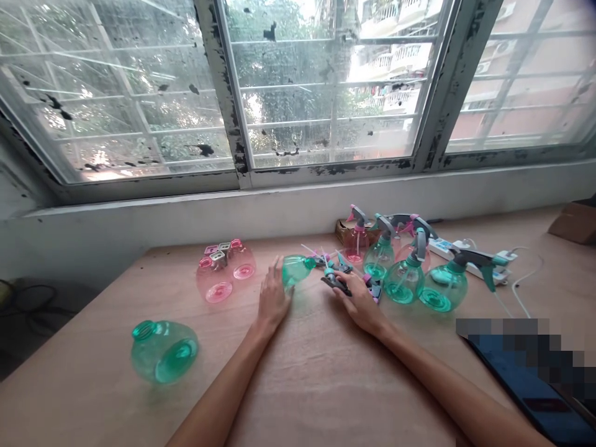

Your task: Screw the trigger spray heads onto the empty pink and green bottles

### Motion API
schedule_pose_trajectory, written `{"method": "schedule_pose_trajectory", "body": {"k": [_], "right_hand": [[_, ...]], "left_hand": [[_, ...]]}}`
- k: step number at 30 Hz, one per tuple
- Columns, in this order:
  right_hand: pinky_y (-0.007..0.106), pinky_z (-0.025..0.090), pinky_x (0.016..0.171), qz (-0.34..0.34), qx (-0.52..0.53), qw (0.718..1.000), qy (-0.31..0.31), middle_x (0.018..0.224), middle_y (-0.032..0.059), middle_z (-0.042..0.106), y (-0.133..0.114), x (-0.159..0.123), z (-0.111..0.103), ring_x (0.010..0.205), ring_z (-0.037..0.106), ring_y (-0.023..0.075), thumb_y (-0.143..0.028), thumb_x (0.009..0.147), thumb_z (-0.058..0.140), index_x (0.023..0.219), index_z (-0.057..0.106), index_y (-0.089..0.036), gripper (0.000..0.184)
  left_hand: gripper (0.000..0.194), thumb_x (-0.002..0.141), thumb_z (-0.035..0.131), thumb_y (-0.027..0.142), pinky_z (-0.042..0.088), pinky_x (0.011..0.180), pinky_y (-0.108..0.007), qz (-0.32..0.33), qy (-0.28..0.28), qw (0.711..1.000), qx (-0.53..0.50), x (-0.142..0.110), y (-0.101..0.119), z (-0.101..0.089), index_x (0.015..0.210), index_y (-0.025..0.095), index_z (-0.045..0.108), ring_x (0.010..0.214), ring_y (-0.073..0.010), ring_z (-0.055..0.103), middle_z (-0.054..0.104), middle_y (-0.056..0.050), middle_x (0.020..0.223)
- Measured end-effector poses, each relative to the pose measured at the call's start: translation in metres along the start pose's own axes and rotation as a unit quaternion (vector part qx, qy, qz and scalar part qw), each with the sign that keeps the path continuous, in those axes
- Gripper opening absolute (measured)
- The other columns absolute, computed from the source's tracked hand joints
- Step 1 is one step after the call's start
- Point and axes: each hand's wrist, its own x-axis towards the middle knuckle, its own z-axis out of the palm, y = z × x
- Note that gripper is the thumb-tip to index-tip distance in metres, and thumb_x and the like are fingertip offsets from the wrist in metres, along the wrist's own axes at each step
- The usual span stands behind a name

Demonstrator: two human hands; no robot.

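My left hand is wrapped round the base end of a clear green bottle, which lies tipped on its side with its open neck to the right. My right hand reaches into a small pile of spray heads and grips a grey and teal spray head; part of it is hidden by the fingers. Other spray heads, grey with pink, lie beside and behind that hand. The bottle's neck and the gripped spray head are close but apart.
Another green bottle lies tilted at the left front. Two pink bottles stand behind it with small square items. Several bottles with spray heads crowd the right, near power strips. A dark phone lies front right.
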Motion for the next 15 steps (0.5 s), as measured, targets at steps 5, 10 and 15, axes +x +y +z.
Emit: {"method": "schedule_pose_trajectory", "body": {"k": [5,10,15], "right_hand": [[0.042,0.053,0.09,0.166,0.288,0.938,0.102,0.111,0.0064,0.071,-0.009,-0.001,-0.004,0.104,0.066,0.0259,-0.042,0.092,0.056,0.123,0.059,-0.026,0.035],[0.029,0.057,0.065,0.283,0.526,0.776,0.202,0.083,0.0015,0.073,-0.001,-0.002,-0.003,0.079,0.069,0.0195,-0.043,0.085,0.065,0.095,0.068,-0.021,0.024],[0.024,0.055,0.056,0.292,0.549,0.747,0.234,0.076,-0.0003,0.073,0.004,-0.004,-0.005,0.07,0.069,0.0166,-0.039,0.082,0.067,0.091,0.07,-0.021,0.021]], "left_hand": [[0.082,0.079,0.056,0.004,0.041,0.109,-0.052,-0.046,0.046,0.996,0.065,0.0,0.0,-0.003,0.151,0.027,0.025,0.138,-0.0352,0.041,0.035,-0.012,0.156],[0.08,0.079,0.051,0.001,0.042,0.109,-0.053,-0.057,0.08,0.991,0.093,-0.001,-0.002,-0.003,0.15,0.029,0.03,0.135,-0.0349,0.042,0.037,-0.011,0.152],[0.081,0.078,0.05,0.001,0.045,0.107,-0.053,-0.057,0.088,0.989,0.1,-0.001,-0.003,-0.003,0.15,0.032,0.031,0.132,-0.0348,0.044,0.037,-0.008,0.15]]}}
